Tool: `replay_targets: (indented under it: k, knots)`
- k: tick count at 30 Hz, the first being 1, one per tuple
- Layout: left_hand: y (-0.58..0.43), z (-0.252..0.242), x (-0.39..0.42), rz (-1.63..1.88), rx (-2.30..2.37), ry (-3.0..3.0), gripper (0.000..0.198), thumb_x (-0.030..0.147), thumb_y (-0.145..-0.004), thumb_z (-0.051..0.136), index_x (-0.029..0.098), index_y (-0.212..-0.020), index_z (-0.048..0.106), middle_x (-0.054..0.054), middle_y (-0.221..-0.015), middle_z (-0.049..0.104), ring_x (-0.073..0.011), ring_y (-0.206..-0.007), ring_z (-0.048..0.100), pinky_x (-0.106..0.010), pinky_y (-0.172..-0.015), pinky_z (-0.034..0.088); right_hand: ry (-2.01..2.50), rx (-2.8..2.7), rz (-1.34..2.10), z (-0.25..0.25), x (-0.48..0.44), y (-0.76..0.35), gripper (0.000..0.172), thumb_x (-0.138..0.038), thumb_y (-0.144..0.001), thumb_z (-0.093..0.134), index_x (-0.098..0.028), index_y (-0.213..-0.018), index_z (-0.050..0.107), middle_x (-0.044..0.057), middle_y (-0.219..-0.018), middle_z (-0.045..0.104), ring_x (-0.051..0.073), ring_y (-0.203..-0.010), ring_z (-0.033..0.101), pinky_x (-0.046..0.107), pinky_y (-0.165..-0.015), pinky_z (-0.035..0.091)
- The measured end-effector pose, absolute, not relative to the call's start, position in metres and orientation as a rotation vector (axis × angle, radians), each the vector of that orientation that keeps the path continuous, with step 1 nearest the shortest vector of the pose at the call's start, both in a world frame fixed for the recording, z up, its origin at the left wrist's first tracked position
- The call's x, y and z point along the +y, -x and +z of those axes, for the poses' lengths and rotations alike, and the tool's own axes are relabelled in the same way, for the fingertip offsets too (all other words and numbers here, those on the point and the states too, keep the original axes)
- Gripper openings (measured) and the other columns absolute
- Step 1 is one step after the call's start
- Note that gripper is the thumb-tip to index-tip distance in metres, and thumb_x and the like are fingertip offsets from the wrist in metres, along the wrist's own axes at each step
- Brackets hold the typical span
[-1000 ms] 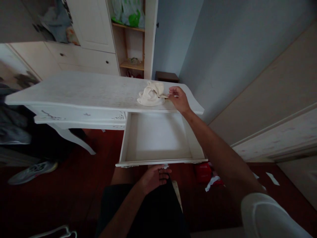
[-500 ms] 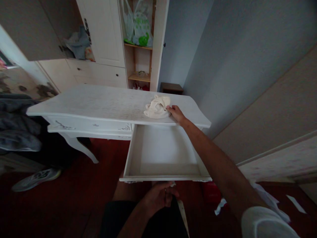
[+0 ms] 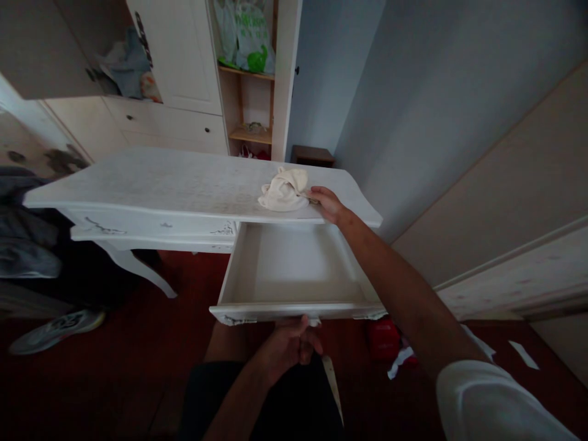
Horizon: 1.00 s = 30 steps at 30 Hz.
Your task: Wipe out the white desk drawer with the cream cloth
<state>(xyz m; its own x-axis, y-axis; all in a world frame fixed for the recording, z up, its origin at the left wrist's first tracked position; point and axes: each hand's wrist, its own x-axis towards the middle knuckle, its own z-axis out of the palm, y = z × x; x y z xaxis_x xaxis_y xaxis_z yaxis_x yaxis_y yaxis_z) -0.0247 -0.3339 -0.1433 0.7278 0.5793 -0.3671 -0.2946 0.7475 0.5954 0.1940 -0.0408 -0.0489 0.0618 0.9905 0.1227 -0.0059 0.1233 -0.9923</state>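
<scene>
The white desk stands with its right-hand drawer pulled out toward the person. The cream cloth lies bunched on the right part of the desktop, behind the drawer opening. The right hand reaches over the right side of the drawer and pinches the right edge of the cloth between thumb and fingers; the cloth rests on the desktop. The left hand is positioned beneath the drawer front, palm turned up, with the fingers loosely curled. Its thumb tip meets the lower part of the drawer front, just beside the light-coloured knob; whether the fingers grasp the knob cannot be determined. Behind the desk, a white wardrobe holds plastic bags on an open shelf. On the dark red floor, a sneaker is located at the left, and a red box at the right.
</scene>
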Motion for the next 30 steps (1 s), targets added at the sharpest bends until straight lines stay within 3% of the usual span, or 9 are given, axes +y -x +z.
replay_targets:
  k: [6,11,20,25,30]
  knots:
    - [0.030,-0.140,-0.324,0.557,0.547,-0.548,0.052,0.060,-0.079,0.081,0.011,-0.093,0.071,-0.008,-0.070,0.070,-0.0095,-0.050,0.050,-0.025,-0.053,0.034,1.125,-1.227,1.223,-0.037,-0.054,-0.199,0.038,-0.027,-0.063,0.088,-0.021,-0.091,0.063,-0.001,-0.083,0.071,0.016,-0.083,0.064,0.033,-0.090,0.051]
    - [0.028,-0.142,-0.309,0.553,0.511,-0.569,0.051,0.058,-0.083,0.078,0.011,-0.101,0.072,-0.009,-0.077,0.071,-0.0106,-0.053,0.053,-0.025,-0.055,0.035,1.182,-1.293,1.262,-0.034,-0.055,-0.195,0.036,-0.019,-0.062,0.085,-0.020,-0.092,0.066,-0.001,-0.088,0.073,0.016,-0.086,0.065,0.033,-0.094,0.050]
    - [0.009,-0.139,-0.259,0.531,0.536,-0.526,0.038,0.048,-0.088,0.076,0.010,-0.095,0.071,-0.009,-0.082,0.071,-0.0099,-0.055,0.051,-0.024,-0.057,0.037,1.144,-1.361,1.300,-0.034,-0.056,-0.195,0.038,-0.024,-0.059,0.086,-0.021,-0.092,0.068,-0.001,-0.092,0.073,0.017,-0.091,0.065,0.034,-0.099,0.048]
    - [-0.002,-0.135,-0.229,0.522,0.601,-0.477,0.032,0.039,-0.099,0.061,0.010,-0.091,0.070,-0.009,-0.080,0.070,-0.0108,-0.057,0.052,-0.023,-0.057,0.038,1.148,-1.358,1.302,-0.036,-0.054,-0.196,0.040,-0.025,-0.057,0.085,-0.022,-0.092,0.067,-0.001,-0.093,0.073,0.019,-0.095,0.064,0.035,-0.101,0.047]
    - [-0.011,-0.124,-0.197,0.596,0.734,-0.432,0.041,0.034,-0.107,0.041,0.011,-0.083,0.066,-0.007,-0.076,0.067,-0.0109,-0.056,0.052,-0.024,-0.056,0.038,1.176,-1.417,1.215,-0.044,-0.046,-0.200,0.048,-0.033,-0.058,0.086,-0.022,-0.100,0.066,0.001,-0.103,0.071,0.019,-0.101,0.062,0.037,-0.105,0.044]
